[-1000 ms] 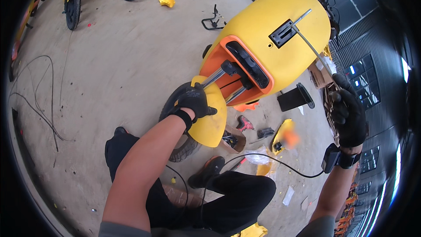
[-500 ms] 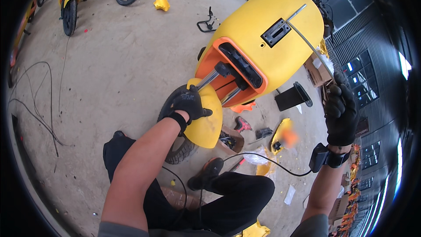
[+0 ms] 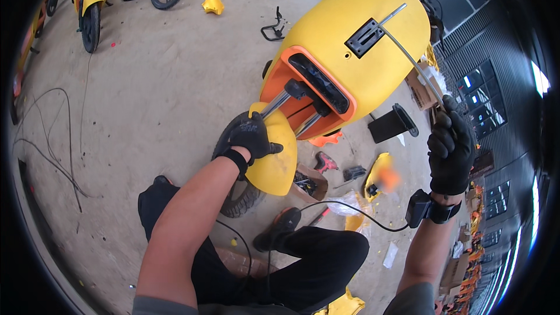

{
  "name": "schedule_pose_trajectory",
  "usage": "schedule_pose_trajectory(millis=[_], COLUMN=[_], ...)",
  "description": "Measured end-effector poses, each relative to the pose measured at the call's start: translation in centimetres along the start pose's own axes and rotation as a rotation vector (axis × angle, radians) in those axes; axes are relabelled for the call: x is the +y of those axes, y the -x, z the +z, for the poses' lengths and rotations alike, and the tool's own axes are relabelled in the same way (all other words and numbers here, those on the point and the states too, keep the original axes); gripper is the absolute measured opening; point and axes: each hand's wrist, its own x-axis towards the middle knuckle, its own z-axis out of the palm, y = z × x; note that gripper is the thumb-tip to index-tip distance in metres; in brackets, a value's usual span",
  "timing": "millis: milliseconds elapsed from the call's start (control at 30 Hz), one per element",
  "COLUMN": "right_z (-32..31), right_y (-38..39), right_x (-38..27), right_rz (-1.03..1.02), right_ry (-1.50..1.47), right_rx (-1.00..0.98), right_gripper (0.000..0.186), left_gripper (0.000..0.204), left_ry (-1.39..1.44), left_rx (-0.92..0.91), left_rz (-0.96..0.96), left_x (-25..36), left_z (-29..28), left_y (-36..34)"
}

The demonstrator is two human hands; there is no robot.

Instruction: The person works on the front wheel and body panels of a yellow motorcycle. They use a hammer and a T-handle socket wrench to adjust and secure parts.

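My gloved left hand [image 3: 248,139] grips the yellow front fender [image 3: 274,163] over a black tyre [image 3: 236,201], beside the silver fork tubes [image 3: 275,104]. These run into the orange-framed front [image 3: 347,111] of a large yellow scooter body [image 3: 385,79]. A black slotted plate [image 3: 363,38] is set into that body. My gloved right hand [image 3: 450,140] is closed round a long thin metal bar [image 3: 408,55], whose crosspiece lies over the plate's upper end.
A red power drill [image 3: 325,162], a parts box [image 3: 309,182], a black bin-like part [image 3: 388,128], yellow panels [image 3: 371,184], a bent black frame [image 3: 274,30] and cables [image 3: 58,154] lie on the floor [image 3: 134,81]. Other scooters [image 3: 90,11] stand at upper left; boxes [image 3: 423,84] sit at right.
Over the last second my right hand and the bar moved left, then slightly in the view, along with the scooter body, which appears higher. My left hand keeps its grip on the fender.
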Motion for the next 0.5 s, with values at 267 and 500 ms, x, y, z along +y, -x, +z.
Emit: schedule_pose_trajectory(millis=[267,500], right_z=[-0.3,0.9], right_y=[0.8,1.0], right_x=[0.9,2.7], right_rz=[-0.023,-0.082], right_ry=[0.066,0.089], right_rx=[0.062,0.178], right_gripper=[0.032,0.032], left_gripper=[0.083,0.073], left_ry=[0.028,0.049], left_rx=[-0.008,-0.126], left_rz=[0.049,-0.097], left_x=[-0.6,0.7], left_z=[0.4,-4.3], left_y=[-0.4,-1.6])
